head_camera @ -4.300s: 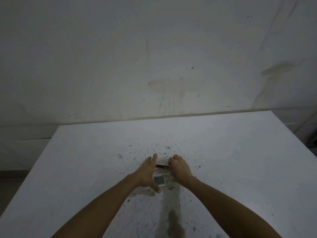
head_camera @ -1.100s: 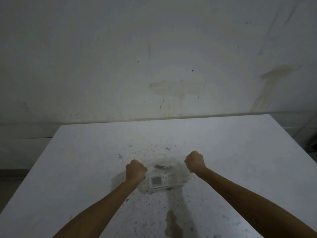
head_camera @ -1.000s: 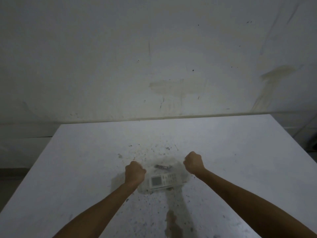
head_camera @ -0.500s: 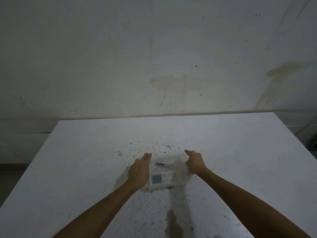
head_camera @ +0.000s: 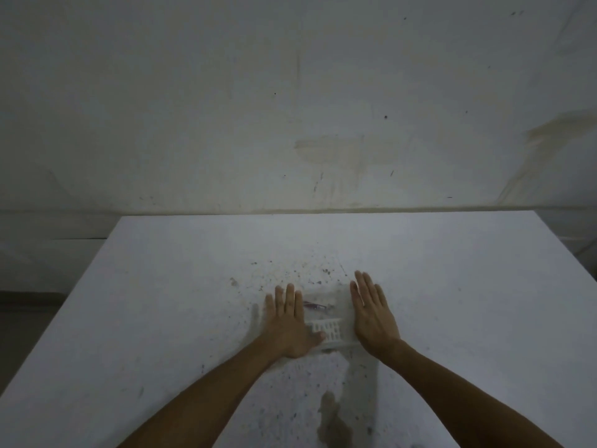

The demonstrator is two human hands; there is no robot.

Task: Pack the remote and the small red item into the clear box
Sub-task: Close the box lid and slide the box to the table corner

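Light: dim and grey; fine detail is soft throughout the head view.
Clear box (head_camera: 326,313): hard to make out, since the walls are see-through and show only as a faint haze between the two hands; its edges cannot be traced with any certainty, and whether a lid is on it I cannot tell.
Remote (head_camera: 324,330): white, lying flat inside the hazy outline of the box, near side; its left end is covered by the left thumb, so only the button grid on the right part shows.
Small red item (head_camera: 315,305): thin, dark reddish, lying just behind the remote within the same outline; too small and blurred to say what it is.
Left hand (head_camera: 288,324): flat, palm down, fingers stretched out and together, gripping nothing; it lies over the left part of the box, thumb across the remote's left end.
Right hand (head_camera: 371,313): also flat and loose, fingers extended forward, nothing clasped; it lies against the right side of the box, and it hides that side.
Forearms: both bare, running out of the frame at the bottom edge.
Table (head_camera: 161,302): white top, speckled with dark flecks around the box; a brownish smear (head_camera: 332,421) sits near the bottom edge, between the forearms.
Wall (head_camera: 290,92): pale, scuffed, with a yellowish stain (head_camera: 326,150) above the table's far edge.
Obstructions: only the two hands stand in front of the box and its contents.
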